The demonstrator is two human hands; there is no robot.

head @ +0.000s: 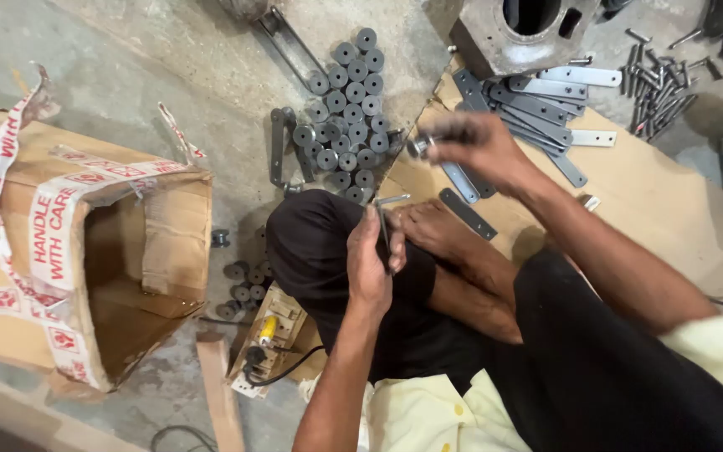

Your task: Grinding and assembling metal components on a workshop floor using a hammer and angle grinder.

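1. We're looking down at a rough concrete floor (169,50).
2. On it, dark round metal rollers (349,109) cluster together, a few more (240,289) scattered lower down.
3. An open cardboard box (85,243) lies on its side at left.
4. A cardboard sheet (663,201) covers the floor at right, carrying flat grey metal strips (537,105).
5. Loose bolts (658,88) lie top right.
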